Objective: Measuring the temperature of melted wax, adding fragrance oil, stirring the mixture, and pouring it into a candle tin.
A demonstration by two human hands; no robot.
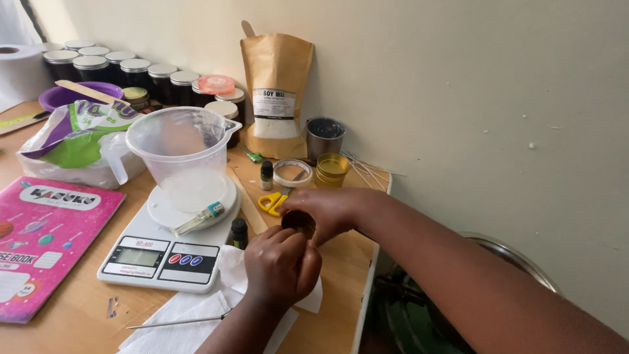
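Both hands (283, 265) (325, 208) seemingly hold a small dark jar (298, 221).

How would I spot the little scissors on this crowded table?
Start at the white kitchen scale carrying the clear plastic measuring jug. Look just right of its round platform, past the flat wooden stick, beside the right hand. The scissors lie there, the only thing with bright yellow handles.

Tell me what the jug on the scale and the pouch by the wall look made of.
Jug: clear, slightly frosted plastic by its look; the wall shows through it. Pouch: matte brown kraft paper, creased, with a white label; any inner lining cannot be seen.
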